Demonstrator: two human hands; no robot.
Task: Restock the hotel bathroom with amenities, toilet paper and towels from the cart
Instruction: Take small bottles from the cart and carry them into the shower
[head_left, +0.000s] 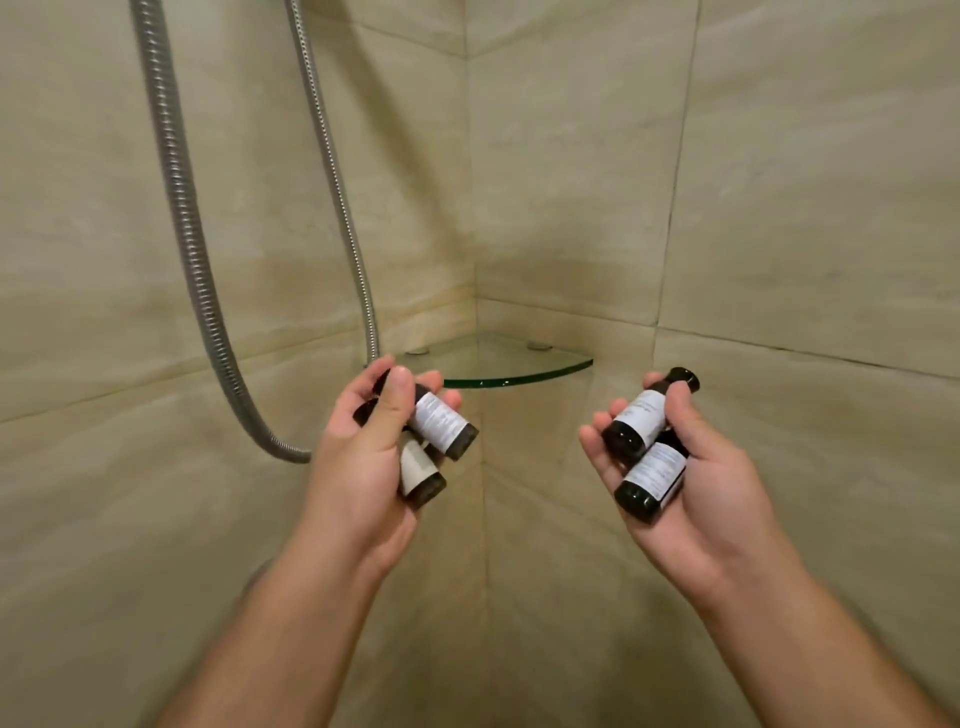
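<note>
Hands: left hand (363, 447) grips two bottles (436, 441), right hand (691, 478) two more (641, 452); carried for glass corner shelf (519, 371) ahead.

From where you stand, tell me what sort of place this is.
Likely a bathroom shower corner: a metal shower hose hangs at left, and a glass corner shelf is fixed where two tiled walls meet.
</note>
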